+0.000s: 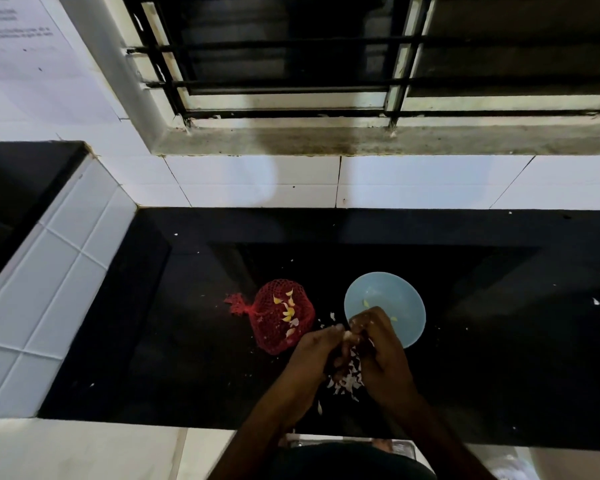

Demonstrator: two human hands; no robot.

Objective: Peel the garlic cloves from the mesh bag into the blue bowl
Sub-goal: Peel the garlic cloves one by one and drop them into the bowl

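Garlic cloves (288,311), pale yellow, lie in the red mesh bag (269,337) on the black stone counter (187,341), just left of the round light-blue bowl (378,292), which holds a few peeled pieces. At the bowl's near rim the left hand (312,351) and right hand (381,351) pinch what seems to be one small clove (347,336) between curled fingertips; the dim light blurs it. Peeling looks under way, with a heap of white papery skins (347,377) below. Next, the last skin must come off and the clove go into the bowl.

Black countertop (153,341) below white tiled wall (257,181) and barred window (326,57)
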